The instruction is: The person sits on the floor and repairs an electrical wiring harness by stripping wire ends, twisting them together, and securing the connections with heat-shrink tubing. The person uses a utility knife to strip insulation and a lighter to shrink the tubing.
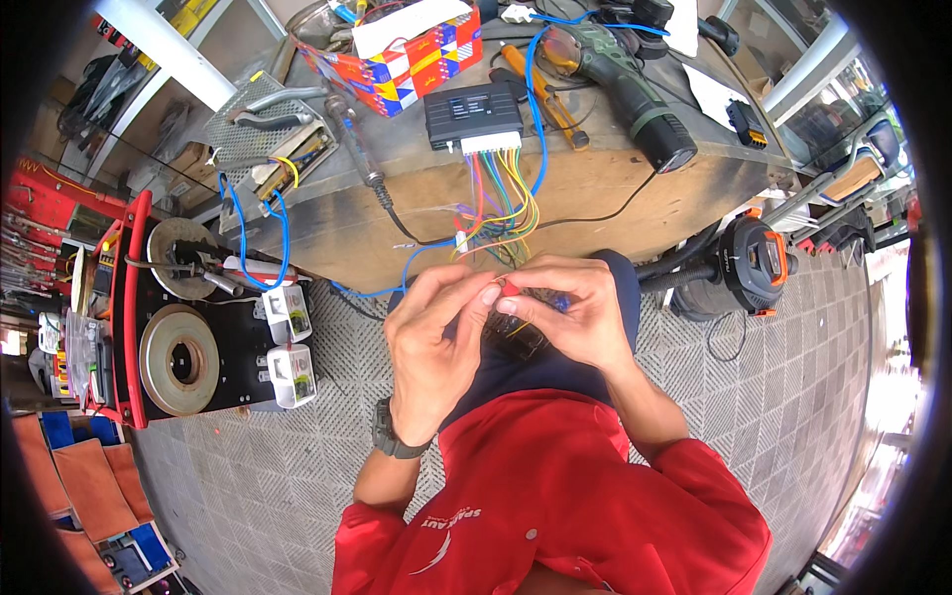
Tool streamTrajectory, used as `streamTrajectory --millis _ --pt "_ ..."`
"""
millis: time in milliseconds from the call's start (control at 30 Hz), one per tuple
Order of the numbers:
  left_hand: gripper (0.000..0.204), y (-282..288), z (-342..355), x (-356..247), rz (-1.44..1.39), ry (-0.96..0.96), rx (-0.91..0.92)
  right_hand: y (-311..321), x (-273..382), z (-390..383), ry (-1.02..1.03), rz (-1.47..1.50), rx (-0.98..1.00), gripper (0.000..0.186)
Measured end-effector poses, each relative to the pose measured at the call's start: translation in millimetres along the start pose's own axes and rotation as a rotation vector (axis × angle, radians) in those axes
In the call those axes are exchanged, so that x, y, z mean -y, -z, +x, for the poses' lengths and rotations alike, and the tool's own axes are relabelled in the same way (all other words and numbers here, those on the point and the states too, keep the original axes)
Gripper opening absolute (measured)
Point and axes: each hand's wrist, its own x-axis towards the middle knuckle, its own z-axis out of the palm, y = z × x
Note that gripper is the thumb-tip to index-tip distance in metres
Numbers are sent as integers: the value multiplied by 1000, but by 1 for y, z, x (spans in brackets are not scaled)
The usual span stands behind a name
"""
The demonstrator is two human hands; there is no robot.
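Note:
My left hand (436,322) and my right hand (575,307) meet above my lap, fingertips almost touching. Both are closed in a pinch around a small red piece (510,288); its exact kind is too small to tell. Whatever else the left fingers grip is hidden. Just beyond the fingertips hangs a bundle of coloured wires (511,203), running down from a black electronic module (474,114) at the workbench's near edge. A dark object with wires (526,342) shows below the hands, mostly covered by them.
On the workbench (615,208) lie a soldering iron (354,139), an orange-handled screwdriver (555,104), a green cordless drill (630,94), a patterned box (397,59) and a blue cable (540,129). A red tool cart (134,327) stands left, a vacuum cleaner (739,268) right.

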Motion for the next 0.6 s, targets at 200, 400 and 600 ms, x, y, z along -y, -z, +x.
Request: streamTrajectory --millis 200,400,600 --pt "13 2 -2 -2 -24 33 23 -2 1 0 18 -37 -17 25" --pt "14 7 -3 0 -175 110 32 -1 -2 -1 5 -49 -38 20" --pt "13 13 0 -7 -71 76 14 -2 11 1 -62 326 -190 25"
